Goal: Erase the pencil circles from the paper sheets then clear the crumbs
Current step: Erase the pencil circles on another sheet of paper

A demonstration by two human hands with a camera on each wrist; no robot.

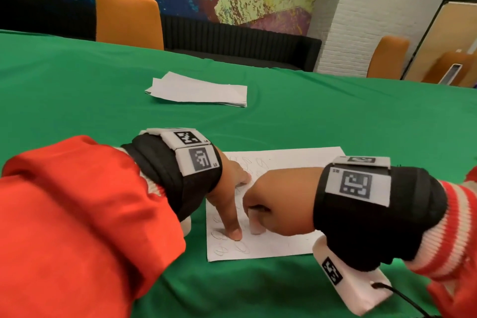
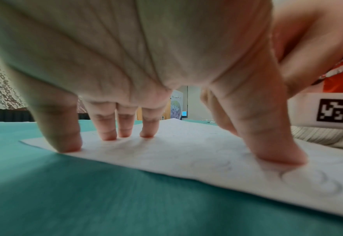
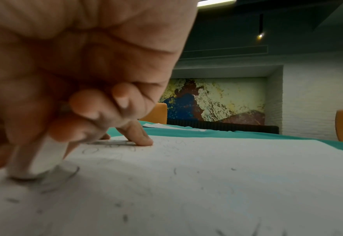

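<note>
Right hand (image 1: 278, 204) gripping eraser (image 1: 256, 224) — no readable writing, paper sheet (image 1: 296, 162)

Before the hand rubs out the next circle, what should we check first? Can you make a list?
1. left hand pressing down the paper sheet with spread fingertips: ok.
2. right hand gripping the eraser: ok.
3. Eraser tip touching the sheet: ok.
4. pencil circles left to rub out: not ok, several remain.
5. crumbs cleared away: not ok, bits lie on the sheet.
6. paper stack erased already: cannot tell.
</note>
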